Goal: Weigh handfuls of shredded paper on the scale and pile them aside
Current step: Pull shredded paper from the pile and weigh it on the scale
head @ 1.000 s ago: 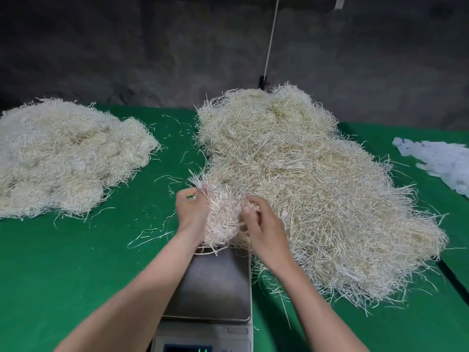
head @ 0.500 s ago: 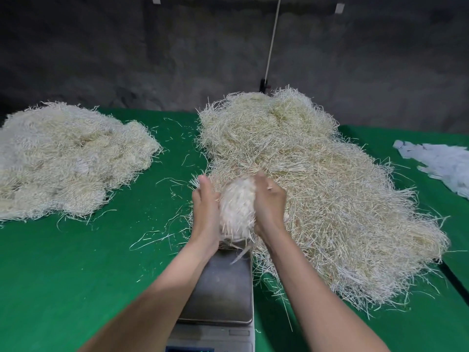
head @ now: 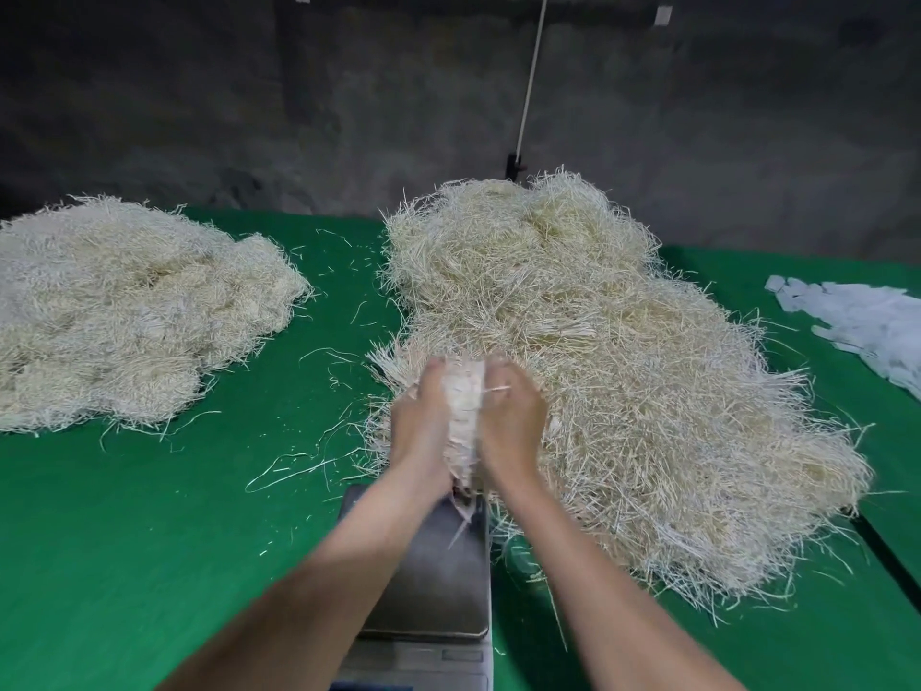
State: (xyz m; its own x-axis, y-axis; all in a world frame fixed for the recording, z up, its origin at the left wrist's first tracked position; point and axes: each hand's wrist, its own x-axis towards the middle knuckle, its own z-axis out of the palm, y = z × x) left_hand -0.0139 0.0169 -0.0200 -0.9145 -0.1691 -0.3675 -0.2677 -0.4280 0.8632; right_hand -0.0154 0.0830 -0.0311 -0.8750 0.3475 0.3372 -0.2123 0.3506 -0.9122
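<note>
My left hand (head: 421,421) and right hand (head: 513,421) clamp 1 handful (head: 464,406) above the scale (head: 438,581), unweighed. Weighed pile (head: 124,311) at 10 o'clock; big pile (head: 623,381) at 2 remains.

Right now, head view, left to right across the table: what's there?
Smaller shredded paper pile → left hand → handful of shreds → right hand → big shredded paper pile → white paper slips.
</note>
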